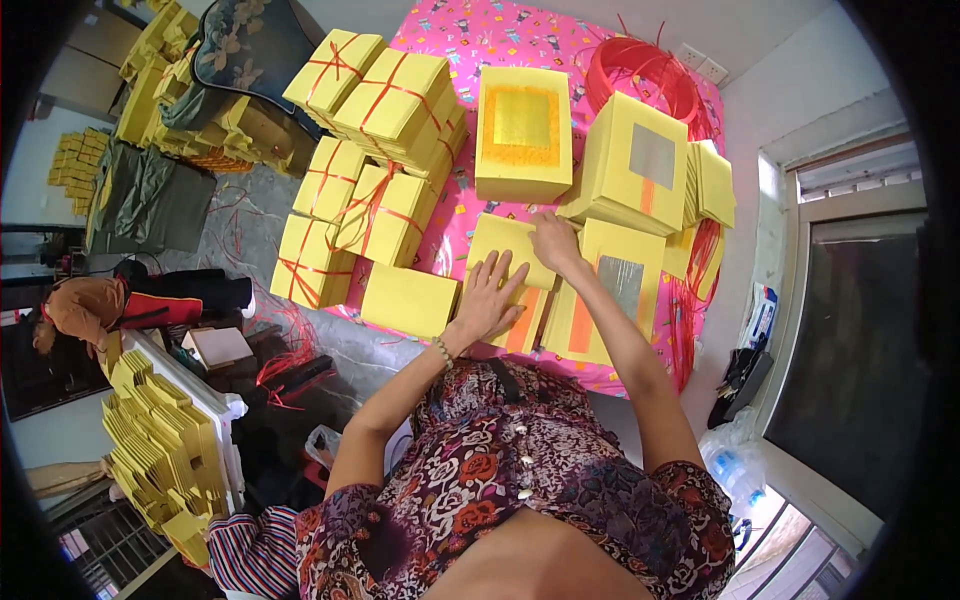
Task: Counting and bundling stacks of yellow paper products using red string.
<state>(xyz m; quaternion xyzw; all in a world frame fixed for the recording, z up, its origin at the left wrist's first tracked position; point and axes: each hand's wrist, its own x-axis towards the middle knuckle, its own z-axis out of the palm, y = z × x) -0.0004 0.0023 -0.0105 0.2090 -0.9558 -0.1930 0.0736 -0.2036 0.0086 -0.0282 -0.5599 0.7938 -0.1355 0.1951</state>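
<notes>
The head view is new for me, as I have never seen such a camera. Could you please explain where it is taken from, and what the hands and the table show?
There is no machine here: these are a person's own bare hands. The single picture comes from a wide camera worn on the head, looking down, so straight edges look bent.

The left hand lies spread on a yellow paper piece. The right hand is at its edge; whether its fingers pinch the paper is unclear.

On the pink patterned tablecloth are tied yellow paper bundles, a tall yellow stack with a grey rectangle on top, and a red coil of strips.
</notes>
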